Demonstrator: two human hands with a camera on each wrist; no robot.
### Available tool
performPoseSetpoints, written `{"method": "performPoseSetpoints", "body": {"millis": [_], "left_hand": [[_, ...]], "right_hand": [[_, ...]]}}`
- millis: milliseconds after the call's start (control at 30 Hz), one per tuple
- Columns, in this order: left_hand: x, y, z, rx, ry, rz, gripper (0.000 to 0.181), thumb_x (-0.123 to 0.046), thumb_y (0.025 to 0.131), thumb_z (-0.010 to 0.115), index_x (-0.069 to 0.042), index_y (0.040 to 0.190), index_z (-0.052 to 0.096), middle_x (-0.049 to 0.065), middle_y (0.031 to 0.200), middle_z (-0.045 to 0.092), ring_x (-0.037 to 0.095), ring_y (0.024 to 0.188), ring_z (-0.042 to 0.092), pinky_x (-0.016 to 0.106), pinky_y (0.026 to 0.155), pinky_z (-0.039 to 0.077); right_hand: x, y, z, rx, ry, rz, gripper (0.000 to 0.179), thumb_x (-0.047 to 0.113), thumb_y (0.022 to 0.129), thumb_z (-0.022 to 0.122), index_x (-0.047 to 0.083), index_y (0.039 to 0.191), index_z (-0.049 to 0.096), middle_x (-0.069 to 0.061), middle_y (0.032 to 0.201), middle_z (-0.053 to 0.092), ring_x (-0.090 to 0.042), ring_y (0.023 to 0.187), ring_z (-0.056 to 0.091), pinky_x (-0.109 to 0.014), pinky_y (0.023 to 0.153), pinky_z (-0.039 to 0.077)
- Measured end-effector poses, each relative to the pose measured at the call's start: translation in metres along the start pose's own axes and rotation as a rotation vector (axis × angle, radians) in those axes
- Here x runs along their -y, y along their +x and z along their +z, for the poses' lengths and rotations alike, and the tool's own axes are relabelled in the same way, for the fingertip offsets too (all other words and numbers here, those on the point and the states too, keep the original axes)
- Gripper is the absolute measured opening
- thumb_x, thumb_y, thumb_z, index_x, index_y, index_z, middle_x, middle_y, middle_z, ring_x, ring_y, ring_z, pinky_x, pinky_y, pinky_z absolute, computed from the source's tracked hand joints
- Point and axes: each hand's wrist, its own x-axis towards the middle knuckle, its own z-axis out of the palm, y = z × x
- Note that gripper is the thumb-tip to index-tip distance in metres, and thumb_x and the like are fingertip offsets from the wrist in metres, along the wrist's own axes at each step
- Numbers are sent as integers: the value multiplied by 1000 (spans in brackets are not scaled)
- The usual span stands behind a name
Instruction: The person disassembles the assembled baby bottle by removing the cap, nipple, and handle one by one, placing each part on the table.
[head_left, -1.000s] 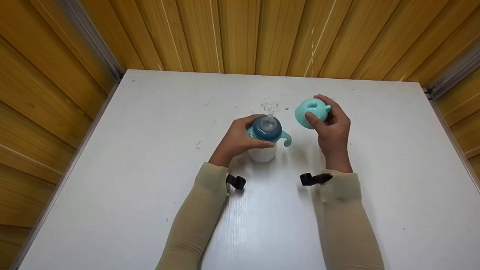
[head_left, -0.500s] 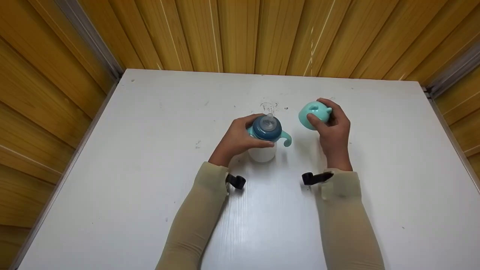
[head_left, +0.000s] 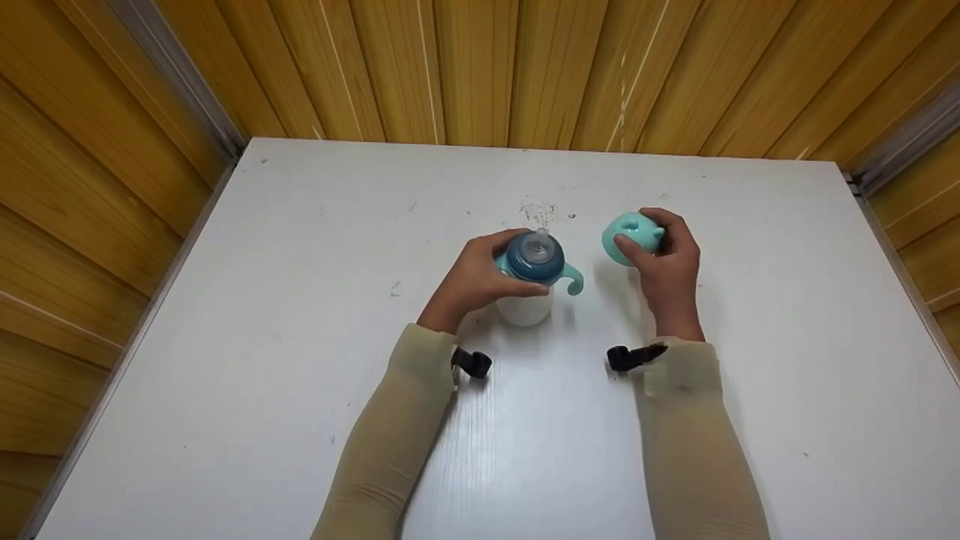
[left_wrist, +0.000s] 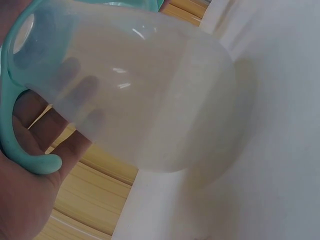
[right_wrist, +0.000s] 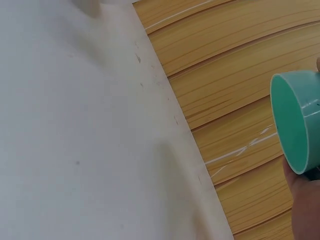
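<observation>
A baby bottle (head_left: 526,307) with a translucent body, a dark blue collar, a clear nipple and teal side handles stands upright near the middle of the table. My left hand (head_left: 486,279) grips it just under the collar, thumb along the near side; in the left wrist view the fingers (left_wrist: 65,125) show through and behind the bottle body (left_wrist: 150,95). To the right, my right hand (head_left: 667,262) holds the teal domed bottle cap (head_left: 634,234) above the table, thumb in front and fingers behind. The cap's hollow underside (right_wrist: 290,125) shows in the right wrist view.
The white table (head_left: 300,262) has scuff marks behind the bottle. Wood-patterned panels (head_left: 480,75) rise along its back and both sides. A black wrist strap mount (head_left: 474,364) sticks out from each sleeve.
My right hand has come down and slightly toward me with the cap, a little farther from the bottle. The left hand and the bottle have stayed in place.
</observation>
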Motion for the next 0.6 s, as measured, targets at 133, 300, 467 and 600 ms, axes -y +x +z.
{"method": "performPoseSetpoints", "body": {"millis": [133,300,467,600], "left_hand": [[0,0,-1,1,-3,-1,84,-51,54,91,-33,129,59,-16,123,63,8,120,55,41,108,41],[-1,0,-1,4,-6,1,84,-51,54,92,-33,129,59,-15,124,63,8,119,55,42,108,41],[-3,-1,0,8,-18,2,80,-43,57,92,-32,129,60,-14,123,64,8,118,55,41,107,42],[-4,-1,0,12,-20,3,80,-45,57,92,-31,128,60,-14,123,64,8,118,56,41,108,41]], "right_hand": [[-5,2,-2,4,-10,18,59,24,75,84,13,126,58,-1,128,56,-14,120,51,-36,109,40],[-11,3,-5,18,-29,46,57,24,75,84,15,125,58,-1,131,55,-13,122,50,-34,110,39],[-14,3,-6,33,-47,69,55,20,77,83,15,125,59,-2,133,55,-13,123,50,-32,108,39],[-17,4,-6,38,-84,89,57,18,77,82,10,128,57,-3,134,55,-14,126,49,-32,109,38]]}}
